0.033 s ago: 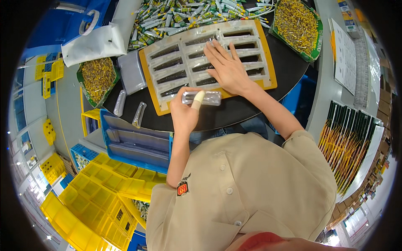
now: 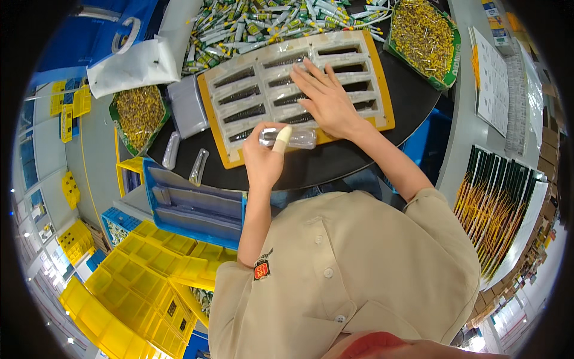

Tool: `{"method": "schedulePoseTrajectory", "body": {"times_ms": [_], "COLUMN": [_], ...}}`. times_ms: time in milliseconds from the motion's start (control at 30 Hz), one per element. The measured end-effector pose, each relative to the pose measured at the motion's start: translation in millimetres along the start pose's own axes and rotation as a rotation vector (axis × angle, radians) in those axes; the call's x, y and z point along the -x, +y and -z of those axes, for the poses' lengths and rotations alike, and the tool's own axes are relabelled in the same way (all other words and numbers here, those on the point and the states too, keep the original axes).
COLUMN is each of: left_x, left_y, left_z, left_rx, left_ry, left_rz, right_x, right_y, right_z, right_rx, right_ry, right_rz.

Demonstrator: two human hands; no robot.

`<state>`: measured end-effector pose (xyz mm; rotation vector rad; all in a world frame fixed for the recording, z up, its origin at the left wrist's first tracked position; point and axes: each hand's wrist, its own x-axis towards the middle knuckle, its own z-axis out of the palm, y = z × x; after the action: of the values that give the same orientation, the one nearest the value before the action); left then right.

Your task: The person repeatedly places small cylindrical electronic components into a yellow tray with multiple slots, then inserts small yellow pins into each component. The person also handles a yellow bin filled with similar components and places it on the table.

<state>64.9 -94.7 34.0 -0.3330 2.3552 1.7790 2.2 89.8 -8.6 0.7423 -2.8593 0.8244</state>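
Observation:
A clear plastic blister shell (image 2: 304, 139) is pinched in my left hand (image 2: 265, 157), which has a pale cover on its thumb. It lies level just over the near edge of a white tray with a yellow border (image 2: 387, 99). The tray's long slots have dark bottoms, and some seem to hold clear shells. Across the middle and right slots lies my right hand (image 2: 330, 106), fingers stretched and apart, fingertips at a far middle slot; nothing shows in its grip. Two more clear shells, one (image 2: 171, 151) left of the other (image 2: 199, 166), rest on the black table (image 2: 317, 170).
Small tubes (image 2: 269, 27) are heaped behind the tray. Green-edged boxes of yellow-tipped small parts stand at back right (image 2: 423, 39) and left (image 2: 139, 116). A stack of clear sheets (image 2: 188, 107) lies left of the tray. A blue crate (image 2: 194, 203) and yellow bins (image 2: 128, 269) are lower left.

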Motion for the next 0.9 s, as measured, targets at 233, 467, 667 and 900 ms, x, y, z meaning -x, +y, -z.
{"method": "schedulePoseTrajectory", "body": {"times_ms": [233, 467, 667, 900], "left_x": [-70, -79, -58, -50], "left_y": [20, 15, 13, 5], "left_z": [-54, -75, -80, -73], "left_rx": [0.126, 0.131, 0.051, 0.148], "left_ry": [-0.221, -0.218, -0.463, -0.327], "left_rz": [0.064, 0.164, 0.053, 0.131], "right_x": [-19, -29, -8, 20], "right_y": [80, 100, 98, 74], "right_z": [61, 81, 73, 75], "right_rx": [-0.47, -0.143, 0.126, -0.406], "right_ry": [0.048, 0.044, 0.011, -0.183], "right_rz": [0.164, 0.046, 0.122, 0.17]}}
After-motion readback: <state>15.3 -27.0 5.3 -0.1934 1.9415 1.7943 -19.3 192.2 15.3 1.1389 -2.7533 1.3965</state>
